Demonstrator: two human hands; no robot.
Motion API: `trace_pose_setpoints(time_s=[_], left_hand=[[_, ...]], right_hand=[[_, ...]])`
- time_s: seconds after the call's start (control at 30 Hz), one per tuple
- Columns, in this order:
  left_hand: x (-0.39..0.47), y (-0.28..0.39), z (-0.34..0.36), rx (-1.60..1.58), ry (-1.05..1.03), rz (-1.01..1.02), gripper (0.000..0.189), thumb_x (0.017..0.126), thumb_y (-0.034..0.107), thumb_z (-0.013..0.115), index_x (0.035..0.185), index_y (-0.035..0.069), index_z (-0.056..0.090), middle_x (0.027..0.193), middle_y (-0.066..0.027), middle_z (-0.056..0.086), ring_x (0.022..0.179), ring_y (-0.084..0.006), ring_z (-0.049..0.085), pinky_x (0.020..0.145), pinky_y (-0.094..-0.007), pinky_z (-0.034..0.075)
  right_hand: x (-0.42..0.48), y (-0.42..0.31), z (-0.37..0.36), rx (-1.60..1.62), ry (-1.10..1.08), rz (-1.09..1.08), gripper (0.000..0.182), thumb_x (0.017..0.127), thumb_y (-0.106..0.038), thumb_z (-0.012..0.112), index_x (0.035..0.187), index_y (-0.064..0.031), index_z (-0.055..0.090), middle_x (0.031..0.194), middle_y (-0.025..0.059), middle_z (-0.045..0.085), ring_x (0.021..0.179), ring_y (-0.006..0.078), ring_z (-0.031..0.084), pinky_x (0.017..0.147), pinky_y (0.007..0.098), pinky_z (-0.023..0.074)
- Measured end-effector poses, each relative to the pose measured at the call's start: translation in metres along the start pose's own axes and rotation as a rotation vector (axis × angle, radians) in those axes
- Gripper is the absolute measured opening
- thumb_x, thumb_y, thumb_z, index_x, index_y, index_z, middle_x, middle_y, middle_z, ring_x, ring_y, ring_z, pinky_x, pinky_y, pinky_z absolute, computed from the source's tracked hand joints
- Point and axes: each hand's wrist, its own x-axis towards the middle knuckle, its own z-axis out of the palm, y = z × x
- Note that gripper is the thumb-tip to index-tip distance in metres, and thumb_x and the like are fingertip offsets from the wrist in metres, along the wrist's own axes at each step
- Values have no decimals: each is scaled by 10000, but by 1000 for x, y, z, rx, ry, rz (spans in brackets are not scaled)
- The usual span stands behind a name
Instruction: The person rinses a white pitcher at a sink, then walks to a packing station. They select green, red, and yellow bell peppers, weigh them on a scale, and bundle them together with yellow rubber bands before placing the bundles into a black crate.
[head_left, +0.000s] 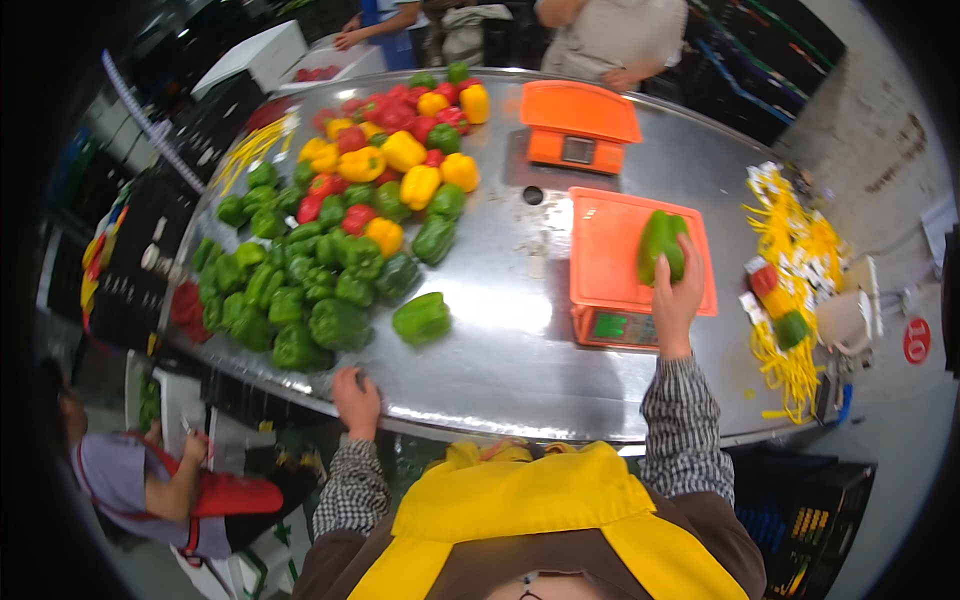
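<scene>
My right hand (679, 300) grips a green bell pepper (660, 244) at the orange pan (606, 247) of the nearer digital scale; whether the pepper's weight rests on the pan I cannot tell. That scale's lit green display (611, 325) faces me. At the table's front edge rests my left hand (356, 399), empty, with thumb and fingers apart. A single green bell pepper (421, 319) lies just beyond it. To the left spreads a heap of green bell peppers (341, 324), with yellow bell peppers (405, 151) and red bell peppers (394, 116) farther back.
A second orange scale (577, 124) stands behind the first on the metal table (487, 367). Yellow strips (806, 240) pile at the right, beside packed peppers (778, 306); more strips (255, 150) lie back left. People stand across the table, and a person in a red apron (236, 491) works at lower left.
</scene>
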Motion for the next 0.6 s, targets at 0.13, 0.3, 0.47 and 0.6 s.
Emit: trace_pose_setpoints(time_s=[0.13,0.3,0.47,0.6], left_hand=[[13,18,0,17,-47,-3,255,744,109,668,969,0,620,1103,-171,593,1065,-356,543,943,-420,434],[2,-1,11,31,-68,-24,235,758,114,658,963,3,627,1108,-161,591,1062,-344,546,930,-423,436],[8,15,7,71,-95,-13,192,782,111,641,941,7,620,1076,-159,591,1044,-345,545,919,-425,436],[10,14,8,102,-72,36,167,796,114,635,924,8,613,1066,-160,587,1027,-347,546,908,-430,438]], right_hand=[[-121,-21,17,211,-645,161,189,873,-122,607,1047,-54,637,1000,155,652,977,294,620,824,387,497],[-232,-50,37,299,-1258,135,187,870,-177,551,921,-9,614,771,127,654,710,299,633,655,415,509],[-208,-35,47,702,-1354,856,136,893,-117,554,869,15,575,624,58,582,447,115,544,420,287,449],[-205,-40,47,663,-1372,725,135,892,-116,542,867,12,574,617,63,587,460,132,566,445,298,465]])
